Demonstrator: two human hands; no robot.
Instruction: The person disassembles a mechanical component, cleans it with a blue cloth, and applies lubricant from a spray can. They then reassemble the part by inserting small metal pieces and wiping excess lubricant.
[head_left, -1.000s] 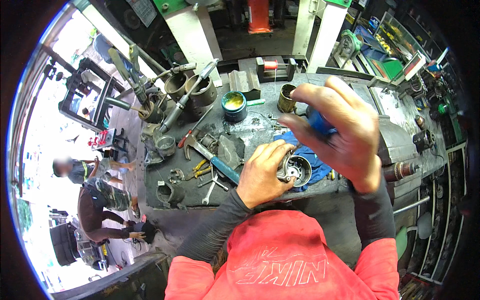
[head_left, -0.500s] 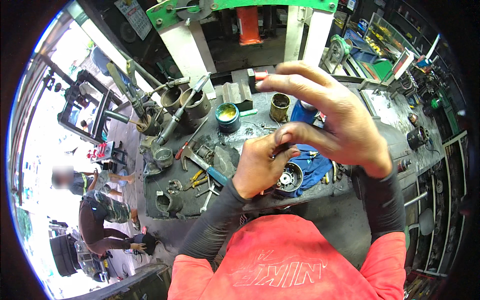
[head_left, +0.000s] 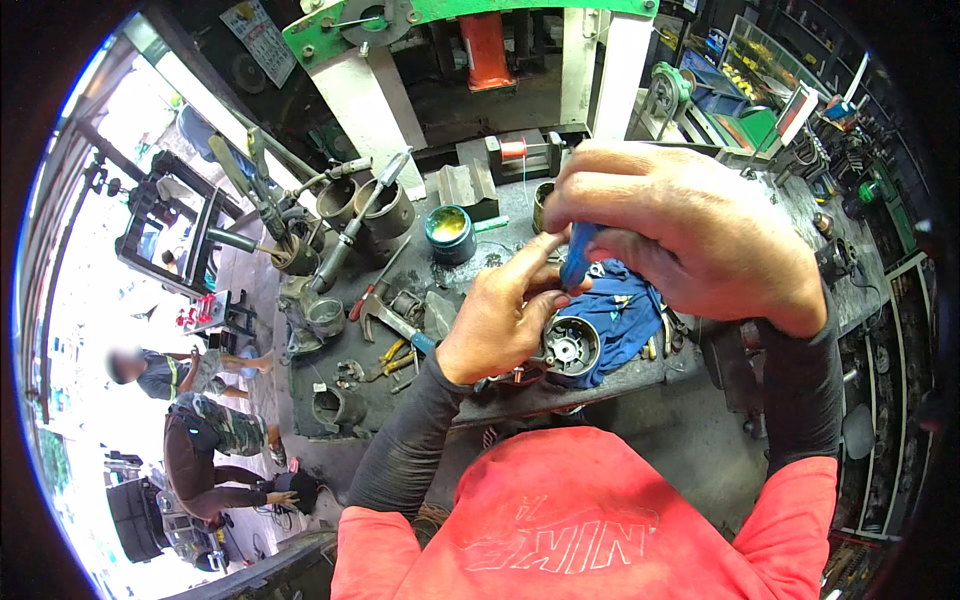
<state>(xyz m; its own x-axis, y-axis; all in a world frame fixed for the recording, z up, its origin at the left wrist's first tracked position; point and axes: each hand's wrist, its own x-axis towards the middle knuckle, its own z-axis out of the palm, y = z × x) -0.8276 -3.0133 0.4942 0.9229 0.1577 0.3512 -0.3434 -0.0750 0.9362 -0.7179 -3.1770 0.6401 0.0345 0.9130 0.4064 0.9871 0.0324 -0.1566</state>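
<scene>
Above the front of the bench, my left hand (head_left: pixel 500 320) has its thumb and fingers closed in a pinch. What they hold, if anything, is too small or hidden to make out. My right hand (head_left: pixel 690 230) is curled over from the right, its fingers closed round a narrow blue object (head_left: pixel 577 258). That object's lower end meets the left fingertips; its kind is unclear. Just below the hands sits a round metal housing (head_left: pixel 572 347) with a pale finned hub inside. A dark blue cloth (head_left: pixel 625 318) lies under and beside it.
A hammer (head_left: pixel 400 325), pliers (head_left: pixel 392 360) and a metal ring (head_left: pixel 340 403) lie to the left. Behind stand an open jar (head_left: pixel 450 232) and metal cylinders (head_left: pixel 385 210). A press frame (head_left: pixel 370 110) rises at the back. Two people are at far left, one bending (head_left: pixel 205 450).
My right hand has come down and right, its fingers closing from a loose curve. The narrow blue object now shows between the hands. My left hand has shifted slightly left.
</scene>
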